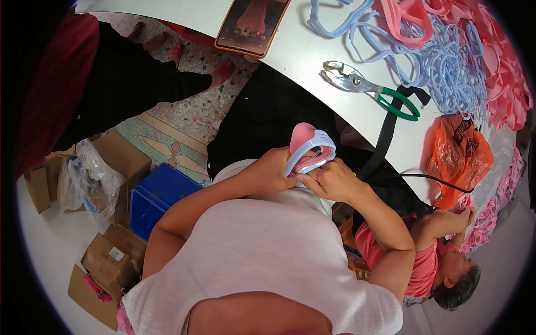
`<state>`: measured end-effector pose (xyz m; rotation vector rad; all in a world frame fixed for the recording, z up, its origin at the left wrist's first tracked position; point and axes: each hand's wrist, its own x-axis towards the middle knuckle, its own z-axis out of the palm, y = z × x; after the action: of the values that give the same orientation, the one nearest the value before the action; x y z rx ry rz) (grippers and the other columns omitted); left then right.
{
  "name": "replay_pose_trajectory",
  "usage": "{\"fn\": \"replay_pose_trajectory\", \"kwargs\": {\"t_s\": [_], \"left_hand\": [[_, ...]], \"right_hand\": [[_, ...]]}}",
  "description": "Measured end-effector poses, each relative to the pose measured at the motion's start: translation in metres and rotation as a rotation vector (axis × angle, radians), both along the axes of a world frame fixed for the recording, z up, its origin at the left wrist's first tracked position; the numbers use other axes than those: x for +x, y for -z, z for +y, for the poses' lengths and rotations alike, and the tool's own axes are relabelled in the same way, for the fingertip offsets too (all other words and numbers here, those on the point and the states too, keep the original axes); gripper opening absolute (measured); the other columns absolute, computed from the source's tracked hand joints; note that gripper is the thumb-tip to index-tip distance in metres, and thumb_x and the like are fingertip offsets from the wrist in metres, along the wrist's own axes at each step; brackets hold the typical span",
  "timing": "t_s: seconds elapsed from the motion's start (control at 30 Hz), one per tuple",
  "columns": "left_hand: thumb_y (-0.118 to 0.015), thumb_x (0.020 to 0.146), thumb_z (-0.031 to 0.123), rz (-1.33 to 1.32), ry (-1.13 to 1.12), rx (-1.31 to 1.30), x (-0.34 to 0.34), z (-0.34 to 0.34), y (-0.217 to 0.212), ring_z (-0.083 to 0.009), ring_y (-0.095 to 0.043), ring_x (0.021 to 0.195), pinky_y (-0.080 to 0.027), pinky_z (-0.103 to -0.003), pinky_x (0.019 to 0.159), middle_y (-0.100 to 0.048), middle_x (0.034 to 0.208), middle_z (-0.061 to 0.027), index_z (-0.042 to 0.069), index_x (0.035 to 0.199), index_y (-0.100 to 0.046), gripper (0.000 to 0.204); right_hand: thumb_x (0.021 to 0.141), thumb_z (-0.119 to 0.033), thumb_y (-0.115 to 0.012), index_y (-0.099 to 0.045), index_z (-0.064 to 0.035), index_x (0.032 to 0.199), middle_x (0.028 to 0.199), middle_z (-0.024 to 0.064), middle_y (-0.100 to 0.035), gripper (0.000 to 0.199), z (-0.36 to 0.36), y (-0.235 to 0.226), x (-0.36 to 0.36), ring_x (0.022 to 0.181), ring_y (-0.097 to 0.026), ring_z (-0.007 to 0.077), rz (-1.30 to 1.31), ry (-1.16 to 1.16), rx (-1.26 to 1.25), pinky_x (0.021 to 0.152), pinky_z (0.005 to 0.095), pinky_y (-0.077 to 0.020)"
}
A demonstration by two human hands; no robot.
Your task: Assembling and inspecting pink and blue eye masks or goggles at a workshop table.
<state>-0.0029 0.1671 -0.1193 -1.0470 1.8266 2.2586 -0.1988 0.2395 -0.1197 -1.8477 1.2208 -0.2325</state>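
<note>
Close to my body I hold a goggle-like piece [303, 146], a rounded pink part with a light-blue frame around it. My left hand [274, 172] is closed on its left side, with the thumb near the lower edge. Against the lower right side press the bent fingers of my right hand [334, 180]. Some of the fingertips are hidden behind the piece and each other. Beyond my hands, slip-joint pliers with green handles [365, 88] lie on the white table [312, 72], apart from both hands.
Light-blue frames [446, 67] and pink parts [502, 84] are heaped at the far right. A phone [251, 25] lies by the table edge. An orange plastic bag [460, 156] and black strap [385, 137] are at right, near another person [424, 251]. Cardboard boxes [106, 257] and a blue bin [164, 198] stand left.
</note>
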Motion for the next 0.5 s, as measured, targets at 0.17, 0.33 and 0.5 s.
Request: {"fn": "replay_pose_trajectory", "kwargs": {"t_s": [0.17,0.33,0.5], "left_hand": [[-0.076,0.078,0.01,0.037,-0.089,-0.005,0.0,0.003,0.007,-0.0298,-0.065,0.1,-0.05,-0.038,0.089,-0.065,0.107,-0.019,-0.002,0.12,-0.056,0.048],[-0.075,0.078,0.012,-0.002,-0.122,-0.154,0.0,0.005,0.004,-0.0313,-0.064,0.1,-0.05,-0.038,0.088,-0.064,0.106,-0.0194,-0.004,0.12,-0.052,0.05],[-0.074,0.082,0.02,0.075,-0.173,0.019,0.005,-0.007,-0.01,-0.0233,-0.062,0.097,-0.05,-0.036,0.087,-0.063,0.108,-0.015,-0.004,0.123,-0.052,0.052]], "right_hand": [[0.1,-0.04,-0.05,-0.067,0.0012,0.072,0.057,0.0191,-0.059,0.052,0.004,0.0,0.007,0.054,-0.061,0.0371,-0.107,0.141,0.021,0.056,0.0441,-0.0508],[0.101,-0.041,-0.049,-0.067,0.0024,0.075,0.056,0.02,-0.053,0.054,0.01,-0.008,0.013,0.049,-0.051,0.0334,-0.276,0.45,0.372,0.051,0.0402,-0.0423],[0.102,-0.042,-0.048,-0.064,0.0031,0.071,0.053,0.0194,-0.049,0.057,0.006,-0.017,0.016,0.046,-0.045,0.0332,-0.317,0.522,0.387,0.049,0.0398,-0.0397]]}}
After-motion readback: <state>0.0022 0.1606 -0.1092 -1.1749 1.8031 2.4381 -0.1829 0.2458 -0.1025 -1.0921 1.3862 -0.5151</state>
